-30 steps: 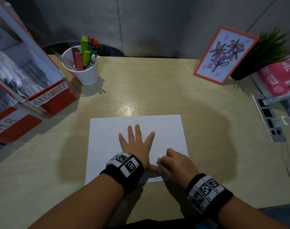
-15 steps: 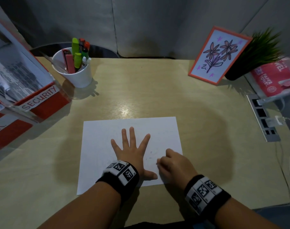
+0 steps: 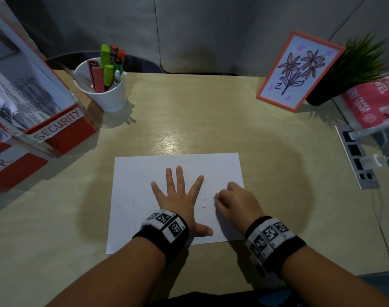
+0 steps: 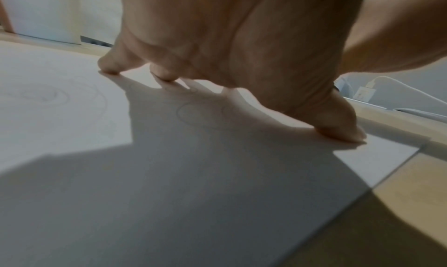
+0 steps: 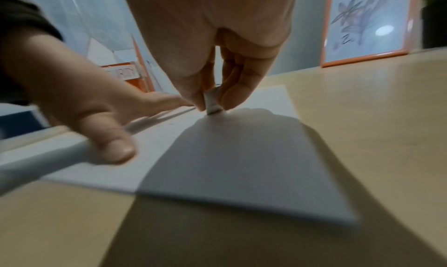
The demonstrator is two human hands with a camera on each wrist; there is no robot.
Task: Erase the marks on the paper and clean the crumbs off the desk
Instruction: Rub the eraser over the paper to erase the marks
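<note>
At your far left stand the red file trays [image 3: 63, 134], labelled SECURITY and H.R., with a white pen cup [image 3: 105, 94] just behind them. Your sheet of paper [image 3: 136, 196] lies flat on the wooden desk [image 3: 211, 120], directly before you. Your left hand [image 3: 178, 198] rests on the sheet, fingers straight and splayed, pinning it. Just beside it, faint pencil marks [image 3: 203, 203] show. Your right hand [image 3: 235, 202] pinches a small white eraser [image 5: 212, 103] between thumb and fingers, its tip touching the paper near the right edge. Farther right lean a framed flower drawing [image 3: 299, 69] and a potted plant [image 3: 355, 69].
</note>
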